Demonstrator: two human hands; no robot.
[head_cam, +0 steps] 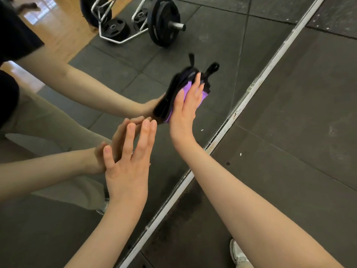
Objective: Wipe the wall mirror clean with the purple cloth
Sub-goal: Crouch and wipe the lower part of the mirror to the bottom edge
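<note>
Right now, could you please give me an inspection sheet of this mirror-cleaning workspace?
Surface: wall mirror, white bottom frame scuffed and chipped.
Job's things: purple cloth flat against the glass under the right hand.
Clutter: small white specks on the floor mats; dark stain near the frame.
Hands: right hand presses the cloth, fingers straight; left hand open, fingertips on the glass.
Cables: nothing seen.
Surroundings: reflected barbell with plates; white shoe at bottom.

Head view, downward, near mirror (119,78)
</note>
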